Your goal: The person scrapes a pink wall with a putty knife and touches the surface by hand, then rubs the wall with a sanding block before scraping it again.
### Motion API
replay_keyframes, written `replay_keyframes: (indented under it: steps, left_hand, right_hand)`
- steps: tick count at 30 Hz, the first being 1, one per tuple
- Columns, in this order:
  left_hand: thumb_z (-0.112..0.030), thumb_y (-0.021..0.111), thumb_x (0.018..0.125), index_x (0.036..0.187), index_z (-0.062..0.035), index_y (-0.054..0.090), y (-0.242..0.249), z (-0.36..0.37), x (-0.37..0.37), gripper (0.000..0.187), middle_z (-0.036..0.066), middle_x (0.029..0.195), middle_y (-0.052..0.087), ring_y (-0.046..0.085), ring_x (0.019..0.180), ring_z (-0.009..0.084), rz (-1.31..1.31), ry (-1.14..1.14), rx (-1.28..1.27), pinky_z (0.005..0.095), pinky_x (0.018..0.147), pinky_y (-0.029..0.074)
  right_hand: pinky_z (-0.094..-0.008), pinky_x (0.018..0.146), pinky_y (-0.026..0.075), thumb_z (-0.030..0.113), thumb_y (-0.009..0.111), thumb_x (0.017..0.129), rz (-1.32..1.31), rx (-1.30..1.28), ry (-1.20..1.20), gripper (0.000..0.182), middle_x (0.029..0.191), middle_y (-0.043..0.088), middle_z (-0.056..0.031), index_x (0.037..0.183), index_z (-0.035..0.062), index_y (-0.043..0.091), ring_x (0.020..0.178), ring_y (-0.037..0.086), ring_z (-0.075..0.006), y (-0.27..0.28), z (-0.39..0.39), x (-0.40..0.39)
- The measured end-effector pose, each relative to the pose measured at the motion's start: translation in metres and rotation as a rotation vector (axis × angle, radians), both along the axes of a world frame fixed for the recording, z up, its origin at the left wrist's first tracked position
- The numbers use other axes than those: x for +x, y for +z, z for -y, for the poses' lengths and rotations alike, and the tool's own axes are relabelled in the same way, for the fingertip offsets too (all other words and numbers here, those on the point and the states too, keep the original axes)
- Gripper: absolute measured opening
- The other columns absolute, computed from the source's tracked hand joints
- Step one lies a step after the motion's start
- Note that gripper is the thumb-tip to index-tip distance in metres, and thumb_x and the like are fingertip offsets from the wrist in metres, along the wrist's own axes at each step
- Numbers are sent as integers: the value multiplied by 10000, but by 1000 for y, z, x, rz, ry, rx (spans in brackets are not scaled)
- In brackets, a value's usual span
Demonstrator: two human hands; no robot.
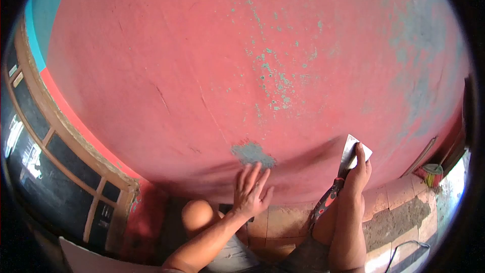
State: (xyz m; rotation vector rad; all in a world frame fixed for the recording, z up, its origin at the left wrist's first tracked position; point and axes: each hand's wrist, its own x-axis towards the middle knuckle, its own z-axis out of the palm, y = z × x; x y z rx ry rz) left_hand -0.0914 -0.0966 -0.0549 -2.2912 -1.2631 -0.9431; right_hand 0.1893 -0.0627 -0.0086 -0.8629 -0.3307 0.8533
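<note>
Below the middle of the pink wall [197,71] is a rough grey patch [248,152] where the paint is off. My left hand [251,192] reaches up to it, fingers stretched out and fingertips right at its lower edge; nothing is held in it. On the right, my right hand [359,174] is closed around a putty knife [347,159] near its metal blade. The blade points up toward the wall, and the black and red handle hangs down beside my wrist.
A wood-framed glass panel [65,156] stands at left. Green specks of bare paint dot the wall. My bent knee [199,216] is close to the wall. Tiled floor [283,222] with a dirt patch [396,222] lies below; a broom [433,174] leans at far right.
</note>
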Motion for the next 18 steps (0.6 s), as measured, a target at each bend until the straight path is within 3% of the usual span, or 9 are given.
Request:
replay_keyframes:
  steps: [3,4,8,11,15,18]
  left_hand:
    - [-325,724,851,1506,7,343,7,-12,-4,827,285,1601,147,120,1464,521,56,152,136,637,1151,152]
    - [-364,710,858,1531,25,265,13,-16,-8,896,338,1596,43,33,1467,547,62,162,22,672,1148,93]
    - [-455,683,864,1528,57,203,11,-16,-13,967,344,1588,41,17,1460,557,-113,195,-223,696,1146,25]
    - [-451,681,866,1520,62,221,-5,-8,-8,950,337,1590,56,37,1456,562,-214,141,-312,694,1149,35]
    - [-404,687,860,1534,11,245,-10,2,-3,906,283,1598,156,92,1463,534,-329,33,-463,668,1169,65]
    - [-351,709,851,1549,-49,248,-11,7,-5,889,232,1611,181,127,1488,459,-352,-69,-562,618,1197,82]
  right_hand:
    - [-224,679,442,279,678,951,0,11,6,256,875,647,10,998,27,671,754,576,-66,-5,-1,3]
    - [-223,677,442,280,679,951,2,10,9,256,874,648,10,998,28,671,752,576,-65,-7,-2,4]
    - [-225,670,444,277,679,952,-25,-8,17,252,868,651,10,996,29,672,742,577,-66,-1,0,3]
    - [-225,662,443,274,677,953,-36,13,9,247,861,649,11,993,31,671,730,575,-65,-1,-1,2]
    - [-220,647,435,276,675,953,-49,16,16,248,847,641,15,991,31,670,713,568,-60,1,1,3]
    - [-218,636,428,275,674,952,-52,24,9,248,842,635,17,993,30,670,708,563,-55,3,1,3]
